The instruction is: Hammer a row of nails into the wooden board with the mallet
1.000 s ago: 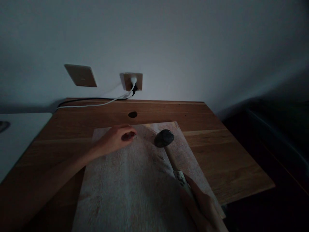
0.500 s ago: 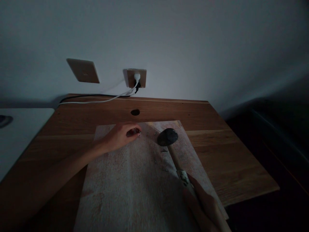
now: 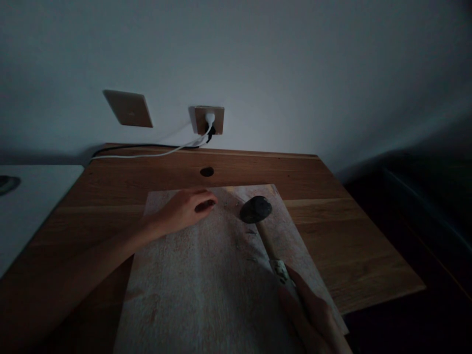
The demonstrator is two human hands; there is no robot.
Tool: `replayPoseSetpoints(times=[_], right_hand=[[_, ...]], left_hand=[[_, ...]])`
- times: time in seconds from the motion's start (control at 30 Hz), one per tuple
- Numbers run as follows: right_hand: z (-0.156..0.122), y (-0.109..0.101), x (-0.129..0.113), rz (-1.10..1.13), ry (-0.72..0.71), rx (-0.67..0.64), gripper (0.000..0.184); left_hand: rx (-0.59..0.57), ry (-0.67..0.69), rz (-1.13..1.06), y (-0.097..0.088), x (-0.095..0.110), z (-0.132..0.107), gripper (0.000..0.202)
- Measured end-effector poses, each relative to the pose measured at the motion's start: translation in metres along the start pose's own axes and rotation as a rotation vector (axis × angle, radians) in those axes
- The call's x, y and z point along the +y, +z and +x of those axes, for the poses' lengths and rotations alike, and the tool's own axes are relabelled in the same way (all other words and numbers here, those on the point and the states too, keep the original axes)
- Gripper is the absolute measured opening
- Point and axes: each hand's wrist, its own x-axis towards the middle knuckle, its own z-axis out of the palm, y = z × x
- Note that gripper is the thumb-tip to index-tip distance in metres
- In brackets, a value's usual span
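Observation:
My right hand is wrapped around the grip of a rubber mallet with a dark rounded head and a wooden handle. The mallet's head is over the far right part of a pale, worn wooden board. My left hand is over the board's far left part, thumb and fingertips pressed together in a pinch. Whatever is between those fingertips is too small and dark to name. Several tiny bits lie on the board near the mallet head, among them a thin sliver.
Beneath the board is a brown wooden tabletop with a round cable hole. A wall socket holds plugs, and a white cable and a black one run left. A white surface stands at the left.
My left hand has turned slightly and its fingertips have shifted a little to the right. The right hand and mallet look almost unmoved.

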Motion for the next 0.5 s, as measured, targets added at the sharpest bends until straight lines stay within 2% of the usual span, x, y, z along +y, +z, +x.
replayPoseSetpoints(times=[0.13,0.27,0.4,0.5], right_hand=[[0.003,-0.004,-0.004,-0.01,0.011,0.005,0.069],[0.009,-0.003,-0.015,0.055,0.059,-0.019,0.068],[0.02,0.003,-0.037,0.087,0.136,-0.076,0.068],[0.028,0.008,-0.058,0.129,0.133,-0.119,0.066]], left_hand=[[-0.005,0.049,0.027,0.001,-0.001,0.001,0.008],[0.003,-0.02,-0.035,0.0,-0.003,0.002,0.005],[0.008,-0.09,-0.15,0.001,-0.003,0.002,0.013],[-0.003,-0.117,-0.201,0.001,-0.002,0.003,0.019]])
